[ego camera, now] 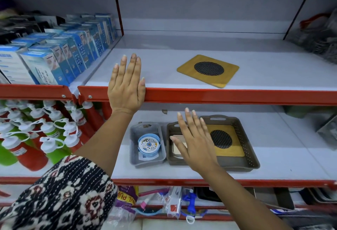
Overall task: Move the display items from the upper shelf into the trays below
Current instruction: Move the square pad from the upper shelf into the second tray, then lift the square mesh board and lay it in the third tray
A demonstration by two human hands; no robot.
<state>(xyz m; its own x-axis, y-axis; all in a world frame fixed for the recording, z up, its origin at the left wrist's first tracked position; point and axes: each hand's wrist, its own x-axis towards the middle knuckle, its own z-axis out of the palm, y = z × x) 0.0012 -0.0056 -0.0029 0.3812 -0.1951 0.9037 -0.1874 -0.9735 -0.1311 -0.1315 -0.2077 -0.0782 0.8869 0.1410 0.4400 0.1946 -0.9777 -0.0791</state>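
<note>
Reaching for the last trivet (pixel 207 71) with both hands (pixel 125 87) empty and flat, we could knock it backward.

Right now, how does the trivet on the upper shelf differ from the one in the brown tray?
The upper trivet lies bare on the upper shelf, fully in view; the lower trivet sits inside the brown tray, partly hidden by the right hand. The upper is not yet moved; the lower is already placed. Both are wooden with a dark round mesh centre.
</note>
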